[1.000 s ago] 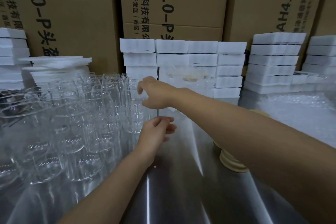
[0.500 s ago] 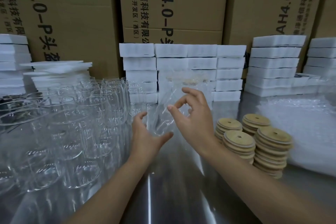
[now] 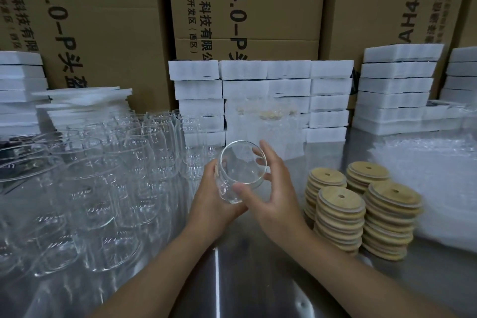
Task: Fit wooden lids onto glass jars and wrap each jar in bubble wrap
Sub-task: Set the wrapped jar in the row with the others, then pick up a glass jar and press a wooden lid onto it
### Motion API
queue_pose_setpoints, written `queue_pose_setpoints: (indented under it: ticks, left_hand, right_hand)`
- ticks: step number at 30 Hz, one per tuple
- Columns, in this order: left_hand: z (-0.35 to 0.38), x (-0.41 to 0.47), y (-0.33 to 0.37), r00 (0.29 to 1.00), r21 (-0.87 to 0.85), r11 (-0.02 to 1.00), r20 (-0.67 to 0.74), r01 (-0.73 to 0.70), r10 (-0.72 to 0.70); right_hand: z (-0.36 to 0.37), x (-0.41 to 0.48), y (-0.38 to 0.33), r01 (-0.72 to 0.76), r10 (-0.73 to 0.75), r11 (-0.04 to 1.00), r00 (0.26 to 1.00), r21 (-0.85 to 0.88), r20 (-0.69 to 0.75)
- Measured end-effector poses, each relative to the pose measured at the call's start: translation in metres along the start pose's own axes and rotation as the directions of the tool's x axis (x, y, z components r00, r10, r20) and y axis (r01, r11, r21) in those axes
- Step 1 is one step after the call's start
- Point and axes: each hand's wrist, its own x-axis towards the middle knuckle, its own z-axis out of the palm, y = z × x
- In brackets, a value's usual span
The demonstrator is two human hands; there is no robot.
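Glass jar (image 3: 240,170) just lifted from jar cluster (image 3: 103,168) at 9 o'clock, now gripped by left hand (image 3: 211,199) and right hand (image 3: 276,188), still lidless, so wooden lid stacks (image 3: 340,204) at 3 o'clock likely next.

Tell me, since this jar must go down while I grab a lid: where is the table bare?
Bare steel table runs in the near middle strip, between the empty jars at left and the lid stacks at right. Bubble wrap crowds the far right; foam blocks line the back.
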Motion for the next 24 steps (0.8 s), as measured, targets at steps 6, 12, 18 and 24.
queue_pose_setpoints:
  ticks: [6,12,18,24]
  left_hand:
    - [0.0030,-0.0020,0.0036,0.995,0.015,0.996,0.048,-0.088,0.088]
    - [0.0008,-0.0014,0.0043,0.991,0.154,0.980,0.061,-0.125,0.117]
    - [-0.0007,-0.0013,0.0014,0.987,0.197,0.969,0.083,-0.150,0.136]
    - [0.0000,-0.0016,-0.0012,0.965,0.333,0.907,0.058,-0.259,0.254]
  right_hand:
    - [0.0004,-0.0012,0.0033,-0.022,0.027,0.986,0.999,0.165,-0.032]
    - [-0.0022,-0.0007,-0.0011,-0.013,0.023,0.984,0.998,0.178,-0.051]
    - [-0.0008,0.0002,-0.0028,-0.055,0.071,0.988,0.992,0.146,-0.103]
    - [0.0020,0.0025,-0.0005,-0.148,0.206,0.945,0.962,0.293,-0.178]
